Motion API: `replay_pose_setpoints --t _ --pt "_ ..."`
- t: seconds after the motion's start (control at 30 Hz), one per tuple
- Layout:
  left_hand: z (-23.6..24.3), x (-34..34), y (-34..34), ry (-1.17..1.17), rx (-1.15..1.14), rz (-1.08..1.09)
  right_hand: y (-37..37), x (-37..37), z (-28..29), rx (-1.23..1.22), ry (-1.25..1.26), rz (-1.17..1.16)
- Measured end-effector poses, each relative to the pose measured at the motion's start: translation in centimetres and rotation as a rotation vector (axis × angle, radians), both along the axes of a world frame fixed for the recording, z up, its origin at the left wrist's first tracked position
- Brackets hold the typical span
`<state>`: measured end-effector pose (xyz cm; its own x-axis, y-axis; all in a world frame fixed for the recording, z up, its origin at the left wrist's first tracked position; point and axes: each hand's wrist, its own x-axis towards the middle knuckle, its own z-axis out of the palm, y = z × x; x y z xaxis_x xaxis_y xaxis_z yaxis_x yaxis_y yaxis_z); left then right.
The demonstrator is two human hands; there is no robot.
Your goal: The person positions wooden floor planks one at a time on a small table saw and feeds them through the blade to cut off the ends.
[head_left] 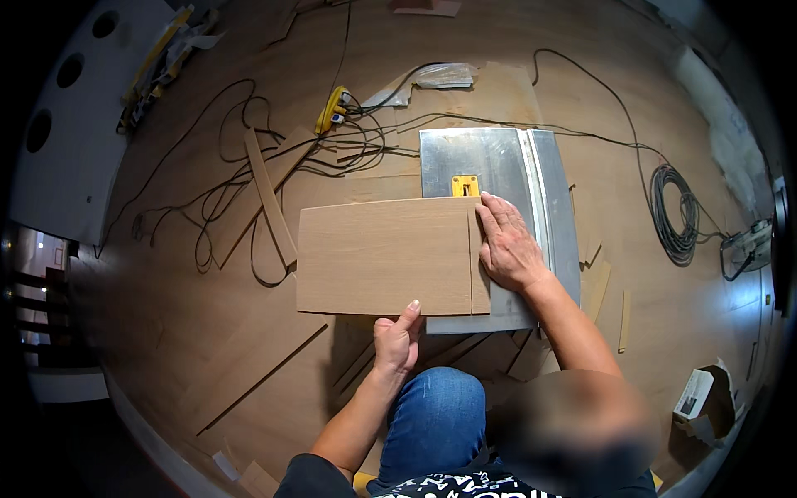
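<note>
1. L hand [397,342], nearest: thumb atop board's near edge, fingers curled below, gripping it; forearm angles in from lower L.
2. Board [382,257] b/w hands, R part on metal table [444,153], L part overhanging; could tip if L grip slackens.
3. R hand [508,245]: open, fingers stretched fwd along board's R-end strip [480,295]; elbow bent out R.
4. Yellow insert [457,184] just past board, near R fingertips. Blade unseen; if running, a slip could cut fingers.
5. Cords [365,149] well beyond L hand.

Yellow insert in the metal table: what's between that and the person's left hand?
The brown board lies between the yellow insert and the left hand, as the head view shows.
</note>
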<state>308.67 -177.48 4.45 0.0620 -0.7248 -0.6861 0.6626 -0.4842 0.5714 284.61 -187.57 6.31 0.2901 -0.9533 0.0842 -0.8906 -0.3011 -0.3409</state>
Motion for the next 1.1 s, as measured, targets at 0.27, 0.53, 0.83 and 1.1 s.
replay_pose_setpoints --t 0.27,0.53,0.83,1.1 --pt "0.6 0.0 0.5 -0.003 0.021 0.013 0.3 0.3 0.3 0.009 0.013 -0.008" --pt "1.1 0.3 0.7 0.033 0.018 0.000 0.7 0.3 0.5 0.016 0.003 -0.004" --pt "0.3 0.6 1.4 0.045 0.000 0.000 1.0 0.5 0.9 0.004 -0.039 -0.012" --pt "-0.5 1.1 1.9 0.050 0.000 -0.023 1.3 0.6 0.7 0.027 -0.012 -0.009"
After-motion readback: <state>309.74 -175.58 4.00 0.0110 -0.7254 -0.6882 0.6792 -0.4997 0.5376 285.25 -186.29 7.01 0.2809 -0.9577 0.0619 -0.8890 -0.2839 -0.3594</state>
